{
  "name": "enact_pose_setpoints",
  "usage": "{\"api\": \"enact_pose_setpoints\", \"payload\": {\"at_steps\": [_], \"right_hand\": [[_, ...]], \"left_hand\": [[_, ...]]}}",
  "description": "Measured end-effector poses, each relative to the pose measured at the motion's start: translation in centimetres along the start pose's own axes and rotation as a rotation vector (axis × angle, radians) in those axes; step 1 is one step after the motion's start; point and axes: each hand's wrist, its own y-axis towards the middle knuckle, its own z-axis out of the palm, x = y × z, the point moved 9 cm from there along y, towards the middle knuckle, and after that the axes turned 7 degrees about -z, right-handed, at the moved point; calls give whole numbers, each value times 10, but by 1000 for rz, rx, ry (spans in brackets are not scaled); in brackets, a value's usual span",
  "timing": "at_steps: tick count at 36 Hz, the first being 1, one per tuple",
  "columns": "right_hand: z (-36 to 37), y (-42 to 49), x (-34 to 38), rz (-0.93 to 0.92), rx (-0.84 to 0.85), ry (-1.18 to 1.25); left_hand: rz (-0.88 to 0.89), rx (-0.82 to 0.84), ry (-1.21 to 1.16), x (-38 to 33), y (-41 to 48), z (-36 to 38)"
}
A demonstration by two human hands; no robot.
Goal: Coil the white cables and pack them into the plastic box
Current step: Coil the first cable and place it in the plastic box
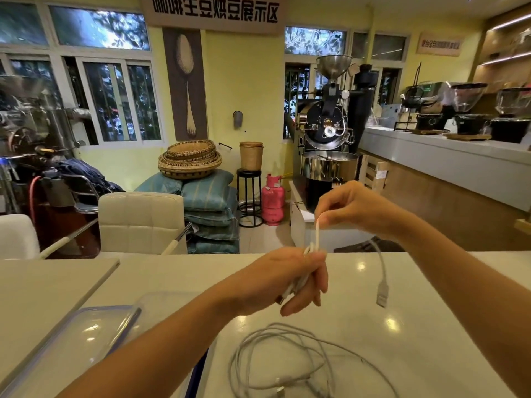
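My left hand (290, 278) is closed around a folded bundle of a white cable above the pale table (425, 311). Just above it, my right hand (353, 206) pinches a strand of that same white cable (317, 234). The cable's free end hangs from the right hand, with a USB plug (382, 294) dangling over the table. More white cables (301, 357) lie in a loose tangle on the table near me. The clear plastic box (169, 308) sits at lower left, partly hidden by my left forearm, with its blue-edged lid (86, 340) beside it.
A second table top (43, 288) adjoins at the left. Beyond the far edge stand cream chairs (140, 219), stacked sacks, a pink gas cylinder (272, 199) and a coffee roaster (327, 139). A counter with grinders runs along the right.
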Motion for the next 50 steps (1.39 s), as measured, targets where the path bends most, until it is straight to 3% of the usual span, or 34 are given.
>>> {"api": "enact_pose_setpoints", "payload": {"at_steps": [4,7,13,18,25,32,39,50], "right_hand": [[17,3,-41,36,-138,391],[44,3,-73,167,-212,451],[96,-7,-80,282,-202,528],[101,-11,-74,326,-115,358],[93,-17,-67,387,81,2],[68,-19,-44,380,326,-366],[33,-11,-21,272,320,-476],[12,-4,0,48,136,-255]], "left_hand": [[66,37,-100,-14,2,-4],[118,2,-147,-24,6,-12],[92,-272,-56,-19,16,-51],[-13,-477,260,-5,18,-75],[-31,-614,605,-1,16,-91],[-168,-496,770,22,21,-90],[-290,-220,463,51,16,-71],[-104,369,-199,27,6,-18]]}}
